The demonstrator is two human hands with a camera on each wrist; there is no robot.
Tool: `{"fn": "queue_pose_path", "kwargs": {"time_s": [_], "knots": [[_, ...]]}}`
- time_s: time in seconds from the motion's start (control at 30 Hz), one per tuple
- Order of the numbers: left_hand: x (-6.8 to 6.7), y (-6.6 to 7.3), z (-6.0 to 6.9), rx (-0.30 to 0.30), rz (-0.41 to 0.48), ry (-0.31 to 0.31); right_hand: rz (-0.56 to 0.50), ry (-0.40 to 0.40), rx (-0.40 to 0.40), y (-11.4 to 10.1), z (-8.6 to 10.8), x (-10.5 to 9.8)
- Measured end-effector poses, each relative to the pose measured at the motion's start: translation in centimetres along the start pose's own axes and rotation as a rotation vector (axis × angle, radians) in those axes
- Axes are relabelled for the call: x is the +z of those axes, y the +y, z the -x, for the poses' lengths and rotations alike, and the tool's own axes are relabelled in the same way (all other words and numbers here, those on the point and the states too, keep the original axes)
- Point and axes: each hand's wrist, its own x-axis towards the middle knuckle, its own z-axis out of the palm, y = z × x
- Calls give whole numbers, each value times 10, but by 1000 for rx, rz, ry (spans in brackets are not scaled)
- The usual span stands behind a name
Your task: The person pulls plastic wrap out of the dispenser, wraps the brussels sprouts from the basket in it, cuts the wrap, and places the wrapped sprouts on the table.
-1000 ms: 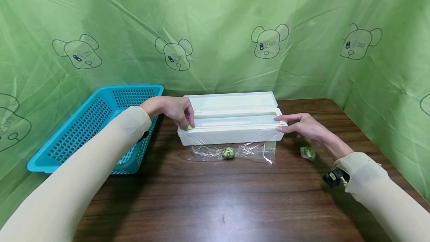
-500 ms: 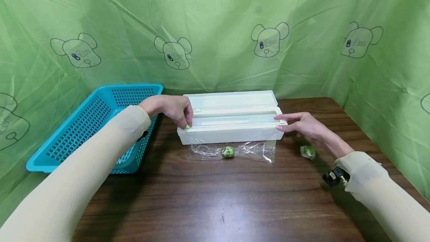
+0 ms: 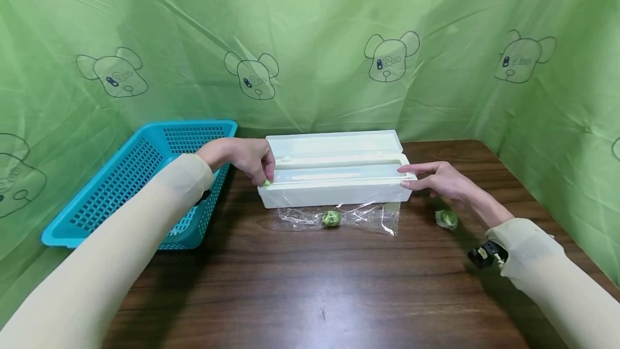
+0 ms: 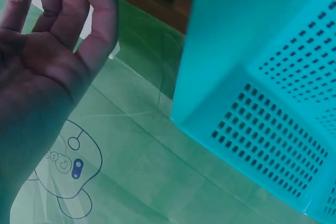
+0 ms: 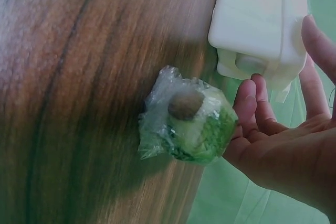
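A long white cling film dispenser (image 3: 334,194) stands on the table with its lid (image 3: 334,141) raised at the back. Clear cling film (image 3: 360,217) hangs over its front and spreads on the table, with a small green cabbage-like vegetable (image 3: 331,218) on it. My left hand (image 3: 249,160) pinches a small green slider (image 3: 267,182) at the left end of the front edge. At the other end, my right hand (image 3: 443,181) holds the dispenser between thumb and fingers. A film-wrapped green vegetable (image 5: 202,124) lies near my right wrist, its brown cut stem showing in the right wrist view.
A blue perforated basket (image 3: 121,176) sits to the left, under my left forearm. Green printed cloth (image 3: 310,42) hangs behind and on both sides of the brown wooden table (image 3: 290,295).
My left hand has slid a little to the left along the dispenser's front edge with the green slider. My right hand keeps its place on the right end.
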Motion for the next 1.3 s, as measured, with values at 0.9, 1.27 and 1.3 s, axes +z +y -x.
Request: {"fn": "queue_pose_path", "kwargs": {"time_s": [0.9,1.27,1.3], "knots": [[104,34,39,-43,-226,848,274,363,-274,-17,23,30],[129,11,18,1,-174,1047,286,426,-328,-12,27,39],[130,9,17,9,-168,1066,287,433,-337,-12,27,39]]}}
